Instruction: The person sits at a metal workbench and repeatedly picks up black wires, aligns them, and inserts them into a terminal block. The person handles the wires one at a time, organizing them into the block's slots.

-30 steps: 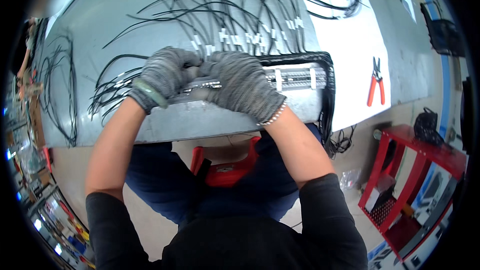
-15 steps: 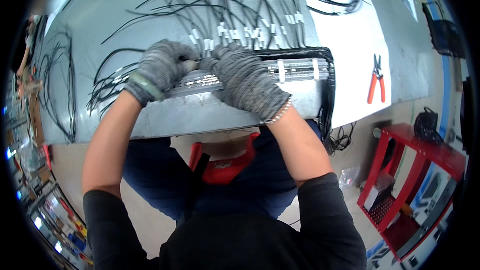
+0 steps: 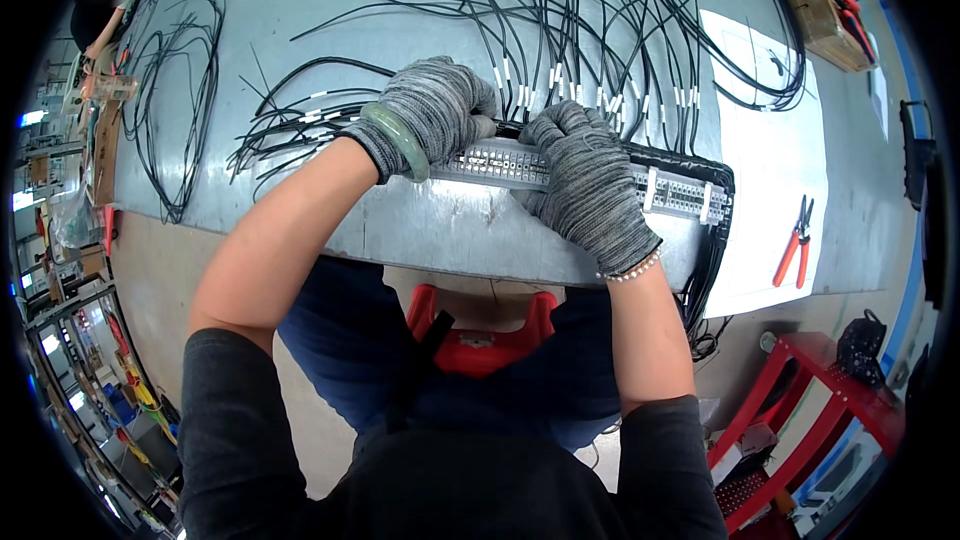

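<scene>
Gloved left hand (image 3: 432,112) and right hand (image 3: 590,185) both clamp the terminal strip (image 3: 600,180) near the table edge (image 3: 440,250).

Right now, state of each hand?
Left hand: closed, gripping the left end of the terminal strip.
Right hand: fingers curled on the strip among black wires; what it pinches cannot be told.

Black wires (image 3: 600,30) crowding beyond hands (image 3: 520,140)
</scene>
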Available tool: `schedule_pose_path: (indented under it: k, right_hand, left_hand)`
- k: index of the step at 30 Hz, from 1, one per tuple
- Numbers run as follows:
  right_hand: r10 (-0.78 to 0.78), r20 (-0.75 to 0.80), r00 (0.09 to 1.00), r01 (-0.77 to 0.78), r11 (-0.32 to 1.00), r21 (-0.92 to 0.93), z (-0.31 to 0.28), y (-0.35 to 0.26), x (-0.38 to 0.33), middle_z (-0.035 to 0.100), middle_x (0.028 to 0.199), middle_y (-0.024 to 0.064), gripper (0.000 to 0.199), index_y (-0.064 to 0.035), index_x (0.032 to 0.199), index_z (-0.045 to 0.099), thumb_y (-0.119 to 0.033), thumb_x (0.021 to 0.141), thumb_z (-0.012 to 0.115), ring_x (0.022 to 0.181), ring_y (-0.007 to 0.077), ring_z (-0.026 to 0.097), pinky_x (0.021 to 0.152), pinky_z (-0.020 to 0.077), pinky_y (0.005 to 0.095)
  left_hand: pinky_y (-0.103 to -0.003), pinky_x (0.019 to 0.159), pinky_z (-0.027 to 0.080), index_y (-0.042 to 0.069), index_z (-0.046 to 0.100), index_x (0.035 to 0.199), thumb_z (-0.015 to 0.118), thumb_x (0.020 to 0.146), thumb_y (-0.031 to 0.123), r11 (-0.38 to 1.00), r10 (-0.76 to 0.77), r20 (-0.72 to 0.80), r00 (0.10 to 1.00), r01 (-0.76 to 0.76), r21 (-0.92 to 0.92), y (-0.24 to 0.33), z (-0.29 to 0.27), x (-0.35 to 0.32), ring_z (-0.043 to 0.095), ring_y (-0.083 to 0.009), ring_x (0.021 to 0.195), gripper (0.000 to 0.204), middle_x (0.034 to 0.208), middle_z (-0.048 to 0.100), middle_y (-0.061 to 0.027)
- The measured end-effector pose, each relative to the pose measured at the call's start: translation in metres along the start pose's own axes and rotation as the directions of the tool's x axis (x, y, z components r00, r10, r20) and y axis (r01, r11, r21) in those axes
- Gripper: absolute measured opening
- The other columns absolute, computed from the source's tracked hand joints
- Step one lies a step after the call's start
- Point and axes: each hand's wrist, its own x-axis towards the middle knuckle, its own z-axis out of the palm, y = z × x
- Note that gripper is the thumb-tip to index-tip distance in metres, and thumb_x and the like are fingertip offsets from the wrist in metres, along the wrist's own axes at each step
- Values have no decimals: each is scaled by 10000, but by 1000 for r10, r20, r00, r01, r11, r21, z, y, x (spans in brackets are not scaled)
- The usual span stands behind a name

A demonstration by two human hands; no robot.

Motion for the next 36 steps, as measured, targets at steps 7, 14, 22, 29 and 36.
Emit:
schedule_pose_path:
  k: [7,14,22,29,36]
  right_hand:
    - [-14,-34,999,14,1000,5,3,4,1,517,1132,128,565,-81,1136,586,-252,635,782,1108,304,495,987,411,422]
    - [-29,-46,999,30,999,24,4,3,2,518,1113,113,548,-78,1116,617,-240,621,788,1096,296,491,989,409,415]
    - [28,-12,1000,-28,998,53,3,1,2,529,1134,102,551,-90,1123,615,-243,625,795,1111,280,494,998,404,410]
    - [-11,8,1000,11,1000,26,7,8,3,537,1160,93,538,-100,1133,604,-254,651,786,1122,276,507,993,408,405]
    - [-19,20,1000,19,1000,7,5,7,4,537,1134,101,520,-90,1136,597,-290,688,768,1099,272,519,973,428,393]
  left_hand:
    - [-374,747,498,69,693,964,556,878,263,998,22,129,991,-13,-70,0,-14,1,647,-288,753,253,810,675,-152]
    - [-395,731,487,60,664,893,495,886,245,985,139,159,977,-153,79,-10,-15,15,623,-294,708,251,754,647,-150]
    - [-369,693,503,70,693,871,624,782,219,952,-2,313,950,-94,290,1,-24,21,626,-254,655,187,705,656,-112]
    - [-357,647,510,90,709,820,656,725,242,968,-47,293,955,-29,251,3,-23,23,636,-234,642,187,698,665,-104]
    - [-358,674,515,101,717,834,700,696,264,970,-25,196,980,-24,243,8,-17,23,650,-240,684,214,732,677,-105]
